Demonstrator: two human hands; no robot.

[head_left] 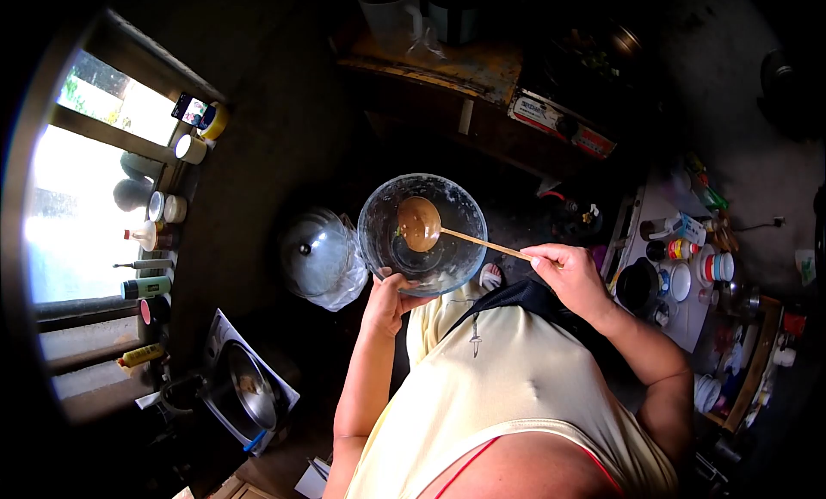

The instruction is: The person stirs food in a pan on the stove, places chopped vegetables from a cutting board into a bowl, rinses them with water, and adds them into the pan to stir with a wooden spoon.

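In front of my body I hold a clear glass bowl [465,211], gripped at its near rim by my left hand [391,301] with the thumb over the edge. My right hand [564,274] is closed round the end of a ladle [419,224] with a long thin handle. The ladle's round brown head is inside the bowl, and small bits show around it. Left of the bowl, close to its rim, is a clear lid [323,254] with a dark knob; what it rests on is too dark to make out.
A wooden table [430,64] with a jug [391,17] stands ahead. At left, a windowsill holds several jars and bottles, above a metal sink [249,383]. To the right, a white surface [684,314] carries cups and a dark pot [637,286].
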